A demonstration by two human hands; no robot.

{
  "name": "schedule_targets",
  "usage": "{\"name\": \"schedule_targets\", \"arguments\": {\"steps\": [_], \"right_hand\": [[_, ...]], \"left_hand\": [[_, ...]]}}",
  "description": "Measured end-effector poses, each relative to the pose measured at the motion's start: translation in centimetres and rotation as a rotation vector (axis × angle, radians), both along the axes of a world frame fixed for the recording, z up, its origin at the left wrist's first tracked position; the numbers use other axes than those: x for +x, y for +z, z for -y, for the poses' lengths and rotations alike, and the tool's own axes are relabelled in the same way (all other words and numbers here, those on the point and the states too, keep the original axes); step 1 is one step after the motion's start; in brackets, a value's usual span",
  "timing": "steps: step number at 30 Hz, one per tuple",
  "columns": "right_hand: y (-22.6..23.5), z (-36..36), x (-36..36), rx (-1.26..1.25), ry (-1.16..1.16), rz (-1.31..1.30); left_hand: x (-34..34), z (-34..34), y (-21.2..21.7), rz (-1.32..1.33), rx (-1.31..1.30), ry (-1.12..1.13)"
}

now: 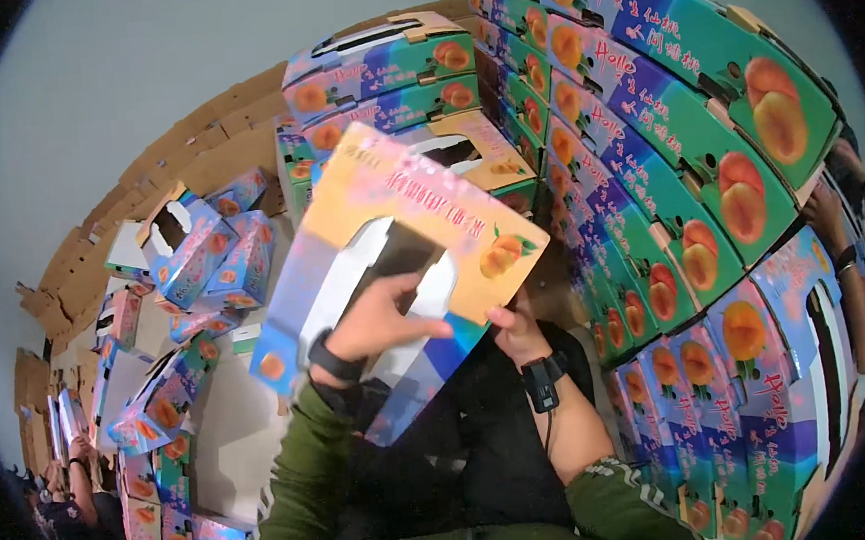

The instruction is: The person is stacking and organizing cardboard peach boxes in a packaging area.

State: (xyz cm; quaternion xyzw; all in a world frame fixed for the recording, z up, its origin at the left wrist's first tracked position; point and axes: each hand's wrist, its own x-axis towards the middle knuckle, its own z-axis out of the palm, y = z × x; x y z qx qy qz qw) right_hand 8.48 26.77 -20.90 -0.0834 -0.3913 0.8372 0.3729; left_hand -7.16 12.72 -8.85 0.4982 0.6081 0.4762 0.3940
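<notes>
In front of me is a tilted cardboard fruit carton, yellow, pink and blue, with a peach picture and a large cutout showing white inner flaps. My right hand grips its lower right corner, thumb on the printed face and the other fingers hidden behind. Over the cutout lies my left hand, its thumb stretched out to the right and apart from the fingers, which are partly hidden at the dark opening. Nothing shows in the left hand. Both wrists wear black bands.
Stacked peach cartons form a tall wall on the right; more cartons stand ahead. Loose cartons are piled at the left near a pale surface. Other people's arms show at the far right and lower left.
</notes>
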Motion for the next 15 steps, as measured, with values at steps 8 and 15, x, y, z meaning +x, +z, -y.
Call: {"name": "schedule_targets", "arguments": {"steps": [8, 15], "right_hand": [[-0.9, -0.1, 0.0, 0.014, 0.232, -0.013], [-1.6, -0.2, 0.8, 0.017, 0.327, -0.018]], "left_hand": [[0.9, -1.7, -0.2, 0.264, -0.088, -0.116], [2.0, -1.6, 0.0, 0.172, -0.085, -0.153]]}}
